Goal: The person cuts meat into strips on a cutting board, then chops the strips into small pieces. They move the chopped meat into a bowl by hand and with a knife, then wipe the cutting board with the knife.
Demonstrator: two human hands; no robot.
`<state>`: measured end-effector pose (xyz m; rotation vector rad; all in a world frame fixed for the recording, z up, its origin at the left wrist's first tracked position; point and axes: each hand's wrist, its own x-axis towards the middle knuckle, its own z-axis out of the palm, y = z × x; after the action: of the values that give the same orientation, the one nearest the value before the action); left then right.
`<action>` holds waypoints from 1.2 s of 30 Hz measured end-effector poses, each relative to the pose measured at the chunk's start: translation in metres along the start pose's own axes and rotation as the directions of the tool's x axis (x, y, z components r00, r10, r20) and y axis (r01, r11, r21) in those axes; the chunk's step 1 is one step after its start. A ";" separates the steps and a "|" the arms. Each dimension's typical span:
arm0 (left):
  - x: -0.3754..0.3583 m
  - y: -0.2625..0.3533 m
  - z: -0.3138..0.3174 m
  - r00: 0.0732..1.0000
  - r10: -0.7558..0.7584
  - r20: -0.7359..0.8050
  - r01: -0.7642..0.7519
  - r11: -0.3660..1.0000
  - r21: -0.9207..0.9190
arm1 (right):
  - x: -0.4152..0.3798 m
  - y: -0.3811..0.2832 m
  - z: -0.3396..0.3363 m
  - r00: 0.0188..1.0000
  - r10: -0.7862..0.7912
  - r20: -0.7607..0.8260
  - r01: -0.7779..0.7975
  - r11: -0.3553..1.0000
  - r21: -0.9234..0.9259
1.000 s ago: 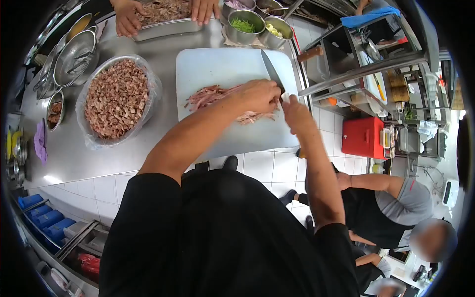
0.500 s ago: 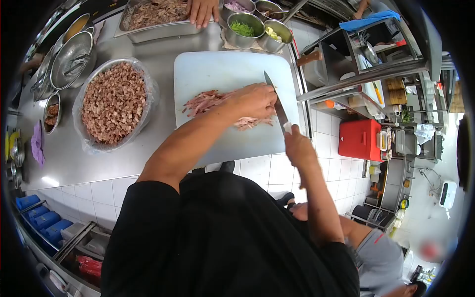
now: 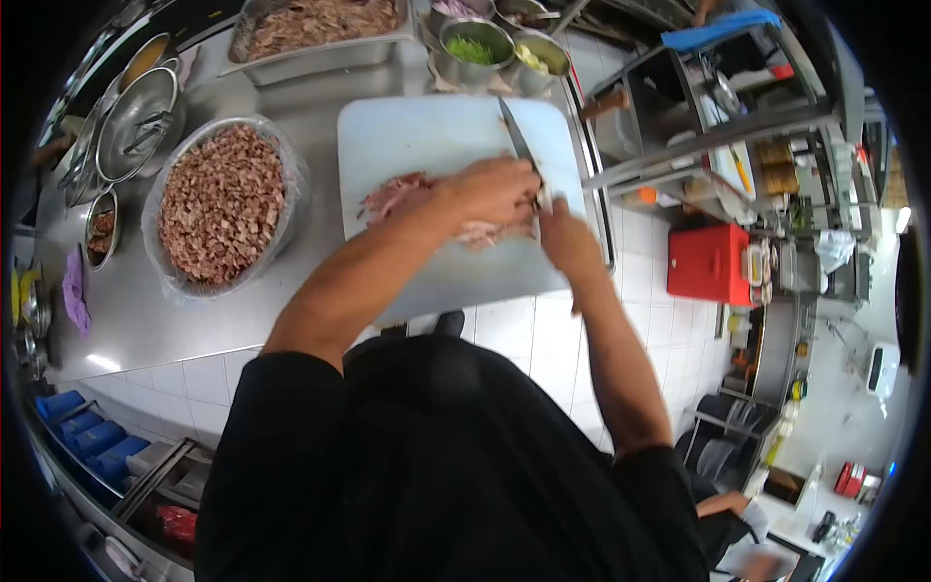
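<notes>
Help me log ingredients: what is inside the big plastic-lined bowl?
The bowl holds heaped, diced pinkish pieces, apparently meat. They cover its bottom; what lies deeper cannot be seen.

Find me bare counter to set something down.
Bare steel lies between the purple cloth and the meat bowl; a strip runs between that bowl and the cutting board, whose far left corner is free. Crowded: around left hand, right hand and knife, and by the pots.

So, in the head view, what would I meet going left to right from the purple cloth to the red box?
Purple cloth → bowl of diced meat → cutting board → red box.
</notes>
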<state>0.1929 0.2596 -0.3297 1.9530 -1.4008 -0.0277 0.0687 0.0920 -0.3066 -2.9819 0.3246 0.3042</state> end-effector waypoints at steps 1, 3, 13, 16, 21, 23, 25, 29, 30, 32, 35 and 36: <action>-0.005 0.010 0.001 0.999 -0.033 -0.026 0.032 0.999 -0.040 | -0.008 -0.014 -0.033 0.987 0.041 0.158 -0.056 0.995 0.087; -0.004 0.014 -0.014 0.989 -0.098 -0.113 0.089 0.992 -0.086 | -0.020 -0.031 -0.080 0.943 0.086 0.321 -0.125 0.987 0.103; -0.007 0.009 -0.012 0.985 -0.057 -0.162 0.045 0.996 -0.080 | 0.000 -0.023 -0.073 0.966 -0.036 0.258 0.043 0.999 -0.022; -0.009 0.008 -0.012 0.997 -0.068 -0.025 0.066 0.996 -0.057 | -0.044 -0.023 -0.057 0.960 0.054 0.274 -0.045 0.998 -0.040; -0.010 0.006 -0.013 0.995 -0.085 -0.043 0.083 0.995 -0.053 | -0.008 -0.041 -0.027 0.991 0.122 0.046 -0.127 0.986 0.105; -0.012 0.015 -0.017 0.985 -0.110 -0.131 0.096 0.990 -0.105 | -0.003 -0.041 -0.074 0.951 -0.054 0.304 0.060 0.998 -0.009; -0.012 0.015 -0.023 0.994 -0.101 -0.051 0.097 0.992 -0.076 | -0.029 -0.040 -0.084 0.930 0.093 0.355 -0.092 0.996 -0.022; -0.016 0.009 -0.013 0.994 -0.107 -0.007 0.107 0.994 -0.004 | -0.059 -0.043 -0.021 0.979 0.181 0.089 -0.186 0.981 0.049; -0.015 0.007 -0.010 0.996 -0.092 0.005 0.092 0.996 -0.021 | -0.049 -0.044 -0.015 0.982 0.181 0.049 -0.185 0.978 0.094; -0.014 0.000 -0.009 0.998 -0.062 0.033 0.063 0.997 -0.041 | -0.018 -0.037 -0.023 0.996 0.089 0.014 -0.090 0.994 0.060; -0.018 0.014 -0.020 0.986 -0.069 -0.155 0.065 0.997 -0.031 | -0.027 -0.044 -0.095 0.934 0.073 0.351 -0.099 0.993 0.057; -0.020 0.015 -0.016 0.990 -0.078 -0.114 0.074 0.996 -0.041 | -0.036 -0.028 -0.071 0.942 0.040 0.332 -0.042 0.999 0.000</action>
<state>0.1789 0.2825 -0.3173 1.9451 -1.2427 0.0239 0.0533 0.1155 -0.2272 -2.8486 0.3465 0.7966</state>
